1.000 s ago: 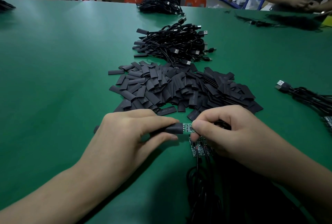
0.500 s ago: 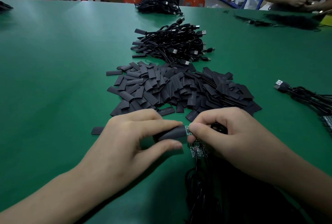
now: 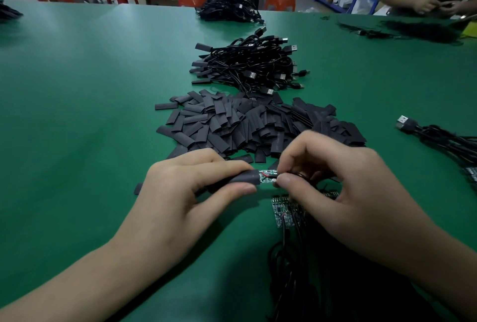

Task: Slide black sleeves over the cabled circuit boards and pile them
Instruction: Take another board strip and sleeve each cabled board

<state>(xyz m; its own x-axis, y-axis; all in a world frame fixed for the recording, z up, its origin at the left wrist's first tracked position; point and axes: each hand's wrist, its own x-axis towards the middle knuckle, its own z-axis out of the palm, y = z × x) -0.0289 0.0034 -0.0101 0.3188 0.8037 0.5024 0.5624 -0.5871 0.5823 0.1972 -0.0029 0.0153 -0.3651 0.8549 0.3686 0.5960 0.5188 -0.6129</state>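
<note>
Black sleeve, pinched by left hand, half covers circuit board pinched by right hand.

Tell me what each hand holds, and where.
Left hand grips the black sleeve around its middle; right hand pinches the circuit board by its exposed end.

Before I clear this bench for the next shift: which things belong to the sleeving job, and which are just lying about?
Job: left hand, black sleeve, right hand, circuit board, sleeve pile, finished pile, bare boards.
Lying about: far cable heap, orange stools.
</note>
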